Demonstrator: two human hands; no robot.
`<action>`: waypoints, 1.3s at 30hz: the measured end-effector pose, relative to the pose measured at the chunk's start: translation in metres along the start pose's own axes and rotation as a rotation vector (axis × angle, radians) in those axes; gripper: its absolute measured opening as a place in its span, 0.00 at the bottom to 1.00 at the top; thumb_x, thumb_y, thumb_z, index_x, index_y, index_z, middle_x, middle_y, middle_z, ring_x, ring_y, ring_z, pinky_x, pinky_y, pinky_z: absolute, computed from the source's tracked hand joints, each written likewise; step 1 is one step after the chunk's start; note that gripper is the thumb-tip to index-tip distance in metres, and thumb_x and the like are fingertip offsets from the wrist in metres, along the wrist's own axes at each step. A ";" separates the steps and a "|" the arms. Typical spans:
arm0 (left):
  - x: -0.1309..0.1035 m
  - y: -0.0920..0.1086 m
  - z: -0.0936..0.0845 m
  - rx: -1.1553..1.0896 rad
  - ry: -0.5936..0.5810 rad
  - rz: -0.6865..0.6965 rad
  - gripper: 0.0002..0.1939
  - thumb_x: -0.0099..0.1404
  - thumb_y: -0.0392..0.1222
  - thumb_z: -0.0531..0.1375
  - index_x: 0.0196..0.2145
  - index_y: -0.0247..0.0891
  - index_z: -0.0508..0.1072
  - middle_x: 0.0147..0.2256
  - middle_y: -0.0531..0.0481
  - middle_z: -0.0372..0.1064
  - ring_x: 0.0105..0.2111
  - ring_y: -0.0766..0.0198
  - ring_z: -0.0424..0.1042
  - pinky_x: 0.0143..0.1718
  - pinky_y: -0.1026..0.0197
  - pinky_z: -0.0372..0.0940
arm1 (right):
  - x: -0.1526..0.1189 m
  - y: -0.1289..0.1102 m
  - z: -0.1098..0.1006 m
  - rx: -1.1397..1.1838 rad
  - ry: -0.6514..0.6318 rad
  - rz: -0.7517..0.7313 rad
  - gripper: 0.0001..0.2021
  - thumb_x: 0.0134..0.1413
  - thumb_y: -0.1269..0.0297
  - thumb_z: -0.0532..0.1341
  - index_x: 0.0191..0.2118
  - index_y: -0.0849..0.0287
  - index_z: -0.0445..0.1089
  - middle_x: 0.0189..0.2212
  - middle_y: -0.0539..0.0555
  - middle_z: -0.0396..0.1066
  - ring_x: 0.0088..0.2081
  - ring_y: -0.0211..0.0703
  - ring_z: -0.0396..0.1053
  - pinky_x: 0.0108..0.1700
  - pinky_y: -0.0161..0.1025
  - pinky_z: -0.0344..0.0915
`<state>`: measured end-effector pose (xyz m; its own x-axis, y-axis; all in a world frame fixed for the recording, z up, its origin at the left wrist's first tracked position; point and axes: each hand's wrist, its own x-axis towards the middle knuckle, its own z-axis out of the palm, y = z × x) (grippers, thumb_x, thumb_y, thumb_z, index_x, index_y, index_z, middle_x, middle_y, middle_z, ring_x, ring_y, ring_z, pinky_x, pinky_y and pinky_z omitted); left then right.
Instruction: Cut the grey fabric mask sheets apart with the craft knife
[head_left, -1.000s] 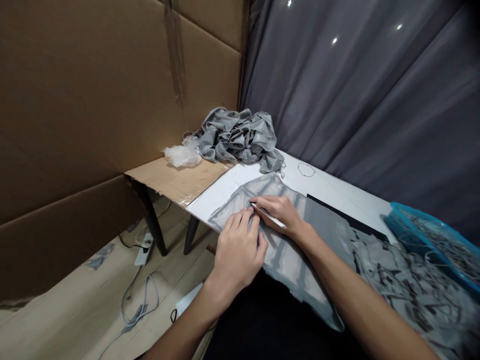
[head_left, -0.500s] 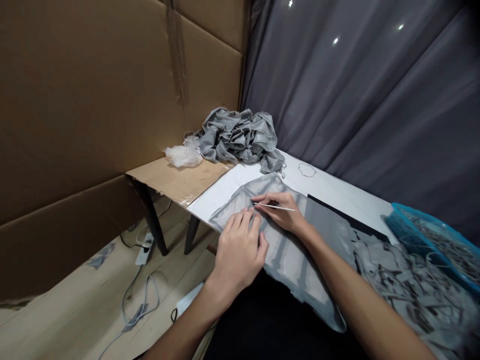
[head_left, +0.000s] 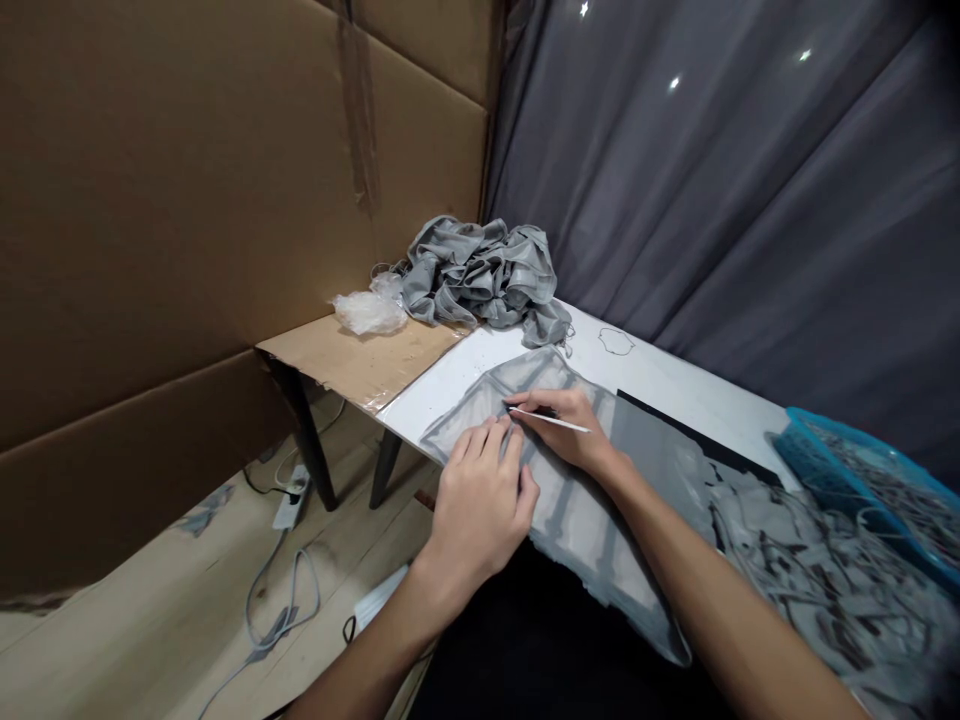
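Observation:
A sheer pale-grey fabric piece (head_left: 577, 490) with darker grey bands spreads over the white table and hangs past its front edge. My left hand (head_left: 484, 480) lies flat on it, fingers stretched forward and close together. Just beyond those fingertips, my right hand (head_left: 562, 420) pinches a thin white stick-like tool (head_left: 559, 420). The tool's dark tip points left, down at the fabric near the left fingertips. Whether the tip touches the cloth, I cannot tell.
A heap of grey fabric (head_left: 480, 270) and a crumpled clear plastic bag (head_left: 371, 310) sit at the back. Scattered grey pieces (head_left: 825, 580) lie on the right beside a blue basket (head_left: 795, 430). A power strip (head_left: 292, 497) and cable are on the floor.
The right hand has shifted very slightly, and the tool's rear end has dipped a little. The left hand stays in place on the fabric.

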<state>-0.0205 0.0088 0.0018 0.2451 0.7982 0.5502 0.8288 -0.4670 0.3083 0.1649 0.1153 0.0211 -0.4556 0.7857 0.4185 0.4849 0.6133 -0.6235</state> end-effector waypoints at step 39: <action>-0.001 0.000 0.002 0.006 0.009 0.004 0.21 0.76 0.39 0.59 0.62 0.30 0.78 0.63 0.33 0.78 0.62 0.39 0.75 0.67 0.39 0.69 | 0.005 -0.012 0.013 -0.279 0.089 0.021 0.11 0.70 0.62 0.67 0.33 0.52 0.79 0.38 0.52 0.88 0.36 0.46 0.83 0.38 0.38 0.68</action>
<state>-0.0200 0.0089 -0.0001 0.2436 0.7929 0.5586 0.8307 -0.4679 0.3018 0.1471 0.1110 0.0218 -0.3818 0.7948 0.4717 0.6856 0.5859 -0.4321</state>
